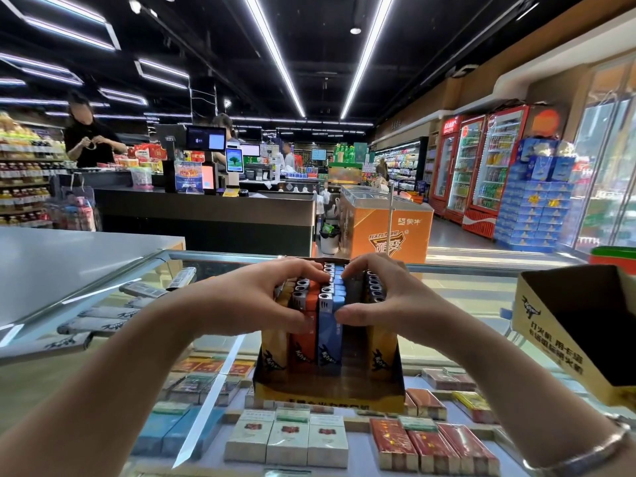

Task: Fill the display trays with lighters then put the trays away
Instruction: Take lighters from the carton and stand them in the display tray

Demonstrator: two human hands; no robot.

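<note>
Head view — the display tray (328, 390) sits on the glass surface (457, 304) directly ahead of the person, toward its far edge, between both hands. Lighters (325, 325) stand upright in it, long axes vertical, in rows running away from the person; a gap shows between the blue row and the yellow row on the right.

Left hand (254, 297) grips the orange and yellow rows, fingers curled over the tops, thumb on the front. Right hand (382, 294) likewise holds the blue and dark rows. Both equally near — judged: squeezing rows together.

A second tray (578, 325), apparently empty, rests at the right edge.

Writing: tray fronts carry Chinese text, "打火机" legible on the right one; lighter logos too blurred. Freezer (387, 225) beyond reads "蒙牛".
</note>
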